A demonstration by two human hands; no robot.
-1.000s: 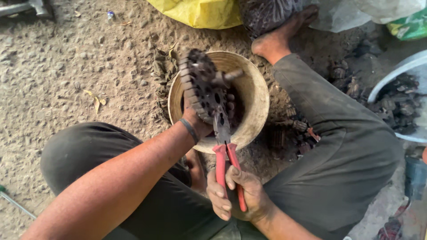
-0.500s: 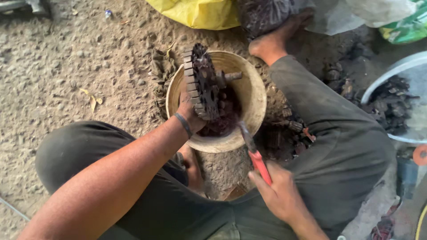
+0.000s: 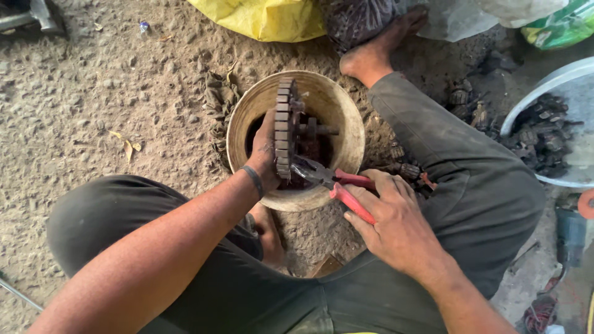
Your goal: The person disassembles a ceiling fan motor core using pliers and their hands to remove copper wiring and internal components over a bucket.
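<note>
Head view: pliers [image 3: 337, 184] in right hand [image 3: 396, 226] grip, against rotor [image 3: 286, 127].

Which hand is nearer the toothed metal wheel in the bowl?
Left. The left hand grips the wheel itself over the bowl; the right hand is off it, holding red-handled pliers at its lower edge.

Open dirt floor [image 3: 111, 99] on the left of the bowl [image 3: 352, 133]: free room, only dry leaves [image 3: 218, 99] just beside the rim. Bowl mouth crowded: toothed disc [image 3: 284, 124] stands upright inside, pliers [image 3: 337, 182] cross the near rim. Right side blocked by the bent leg [image 3: 458, 167] w/ scrap bits [image 3: 405, 170] against it. Far side: foot [image 3: 371, 55], yellow bag [image 3: 266, 18]. White tub [image 3: 526, 105] farther right.
</note>
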